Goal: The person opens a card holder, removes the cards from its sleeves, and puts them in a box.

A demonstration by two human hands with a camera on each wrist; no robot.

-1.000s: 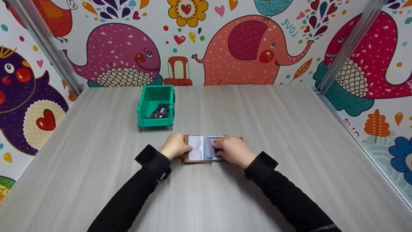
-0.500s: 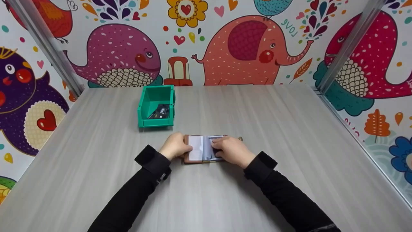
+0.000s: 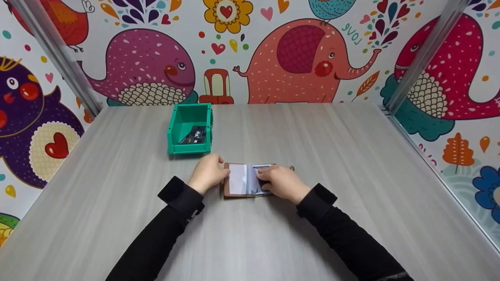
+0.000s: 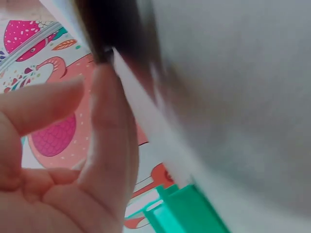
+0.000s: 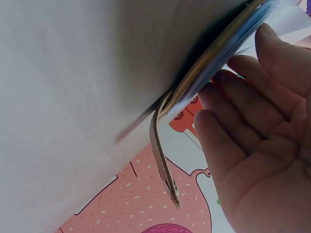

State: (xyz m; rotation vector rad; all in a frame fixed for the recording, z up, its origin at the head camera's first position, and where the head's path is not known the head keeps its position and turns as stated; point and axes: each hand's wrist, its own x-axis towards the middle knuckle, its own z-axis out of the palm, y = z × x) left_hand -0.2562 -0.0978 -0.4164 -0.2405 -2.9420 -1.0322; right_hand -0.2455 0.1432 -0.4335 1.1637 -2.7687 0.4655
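Note:
A brown card holder with clear plastic sleeves lies spread on the table. My left hand is at its left edge. In the left wrist view the thumb stands apart from the index finger, whose fingertip touches the holder's edge. My right hand rests on the right-hand sleeves, covering much of them. The right wrist view shows its loosely bent fingers against the sleeves, and the closing strap sticking out past the edge. What lies under the right fingers is partly hidden.
A green bin stands beyond the left hand, with dark cards in it, one marked "Vip". The pale wood-grain table is bordered by printed wall panels at the back and sides.
My left hand has let go of the holder's left edge and moved slightly up and left, its thumb off the page. The right hand has barely moved.

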